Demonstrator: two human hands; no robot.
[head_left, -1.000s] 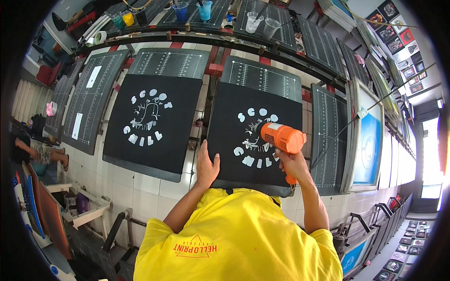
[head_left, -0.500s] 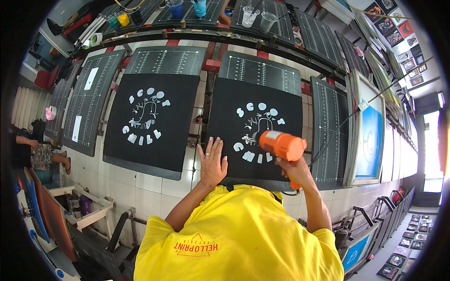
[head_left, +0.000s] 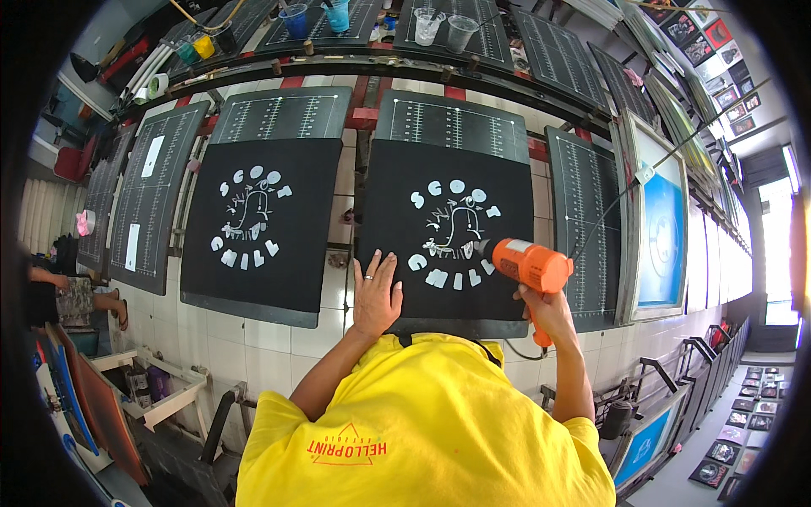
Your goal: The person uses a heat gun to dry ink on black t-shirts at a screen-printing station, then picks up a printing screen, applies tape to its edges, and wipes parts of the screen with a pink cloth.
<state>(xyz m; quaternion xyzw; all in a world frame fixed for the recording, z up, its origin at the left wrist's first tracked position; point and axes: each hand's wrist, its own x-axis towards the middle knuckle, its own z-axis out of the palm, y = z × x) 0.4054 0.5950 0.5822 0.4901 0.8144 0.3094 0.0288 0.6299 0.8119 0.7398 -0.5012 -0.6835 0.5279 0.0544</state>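
An orange heat gun (head_left: 532, 264) is gripped by its handle in my right hand (head_left: 545, 311). Its dark nozzle points left, over the lower right part of a white print (head_left: 456, 230) on black fabric (head_left: 395, 196). The gap between nozzle and fabric is hard to judge. My left hand (head_left: 378, 291) lies flat with fingers apart on the fabric's near left edge. That fabric covers most of a dark board (head_left: 460, 118) marked with white scales. To the left, a second black fabric piece (head_left: 291, 211) with a matching white print lies on its own board.
A framed blue screen (head_left: 663, 241) leans at the right, with a cable (head_left: 610, 203) passing in front of it. Plastic cups (head_left: 462, 34) stand on boards across the far rail. Another person's leg (head_left: 108, 302) shows at the far left. More marked boards (head_left: 156, 203) flank the fabrics.
My right hand has moved the heat gun right relative to the print, uncovering more of its lower part. My left hand stays flat on the fabric. The whole view has shifted slightly.
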